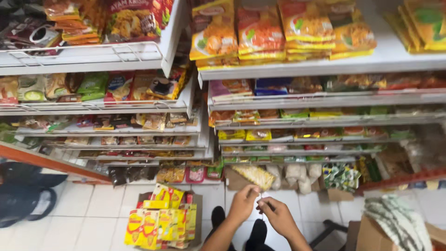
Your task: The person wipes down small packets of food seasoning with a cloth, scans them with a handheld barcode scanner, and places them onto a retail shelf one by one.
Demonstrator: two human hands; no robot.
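I am looking down along the white shelves (325,100) to the tiled floor (93,214), with both my forearms reaching up from the bottom edge toward the middle. My left hand (243,203) comes in from the lower left, wrist bent slightly, knuckles upward, the fingers curled in and pinched together near the thumb. My right hand (278,214) comes in from the lower right, its forearm slanting up and left, fingers likewise curled inward. The two hands meet fingertip to fingertip, and between them I pinch something small and pale (261,197); it is too small for me to tell what it is. Both hands are closed on it, held low over the floor in front of the bottom shelf, just below a clear bag of yellowish noodles (254,175) lying at the shelf foot.

Below my hands my dark shoes (238,227) stand on the tiles. To my left an open cardboard box (197,204) sits on the floor, filled with yellow and red packets (160,218) standing upright. To my right, near the frame's corner, another cardboard box (371,234) holds a green and white striped cloth (395,218). The upper shelves carry stacked yellow and orange packets (260,32).
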